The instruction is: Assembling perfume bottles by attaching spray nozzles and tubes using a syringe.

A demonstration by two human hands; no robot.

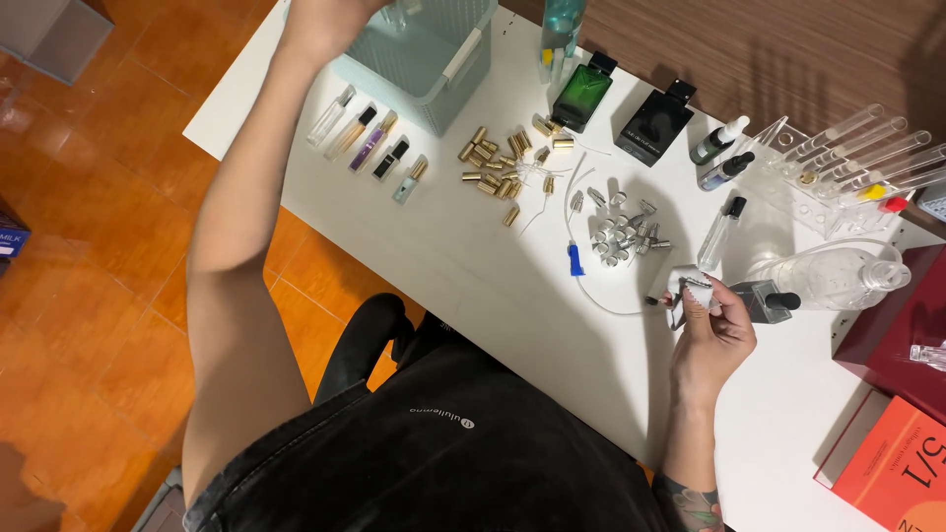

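The left hand (320, 25) reaches up to the rim of a pale green basket (434, 54) at the far edge of the white tabletop (473, 266); whether its fingers are closed cannot be told. The right hand (711, 340) pinches a small white cloth (690, 293) near the tabletop's front edge. Just left of the basket lies a row of slim spray vials (367, 143). Right of the basket sits a heap of gold caps (498, 163), then a scatter of silver caps (619, 232). Beyond the gold caps stand a green bottle (581, 94) and a black bottle (655, 120). A clear plastic bottle (838, 278) lies just right of the cloth.
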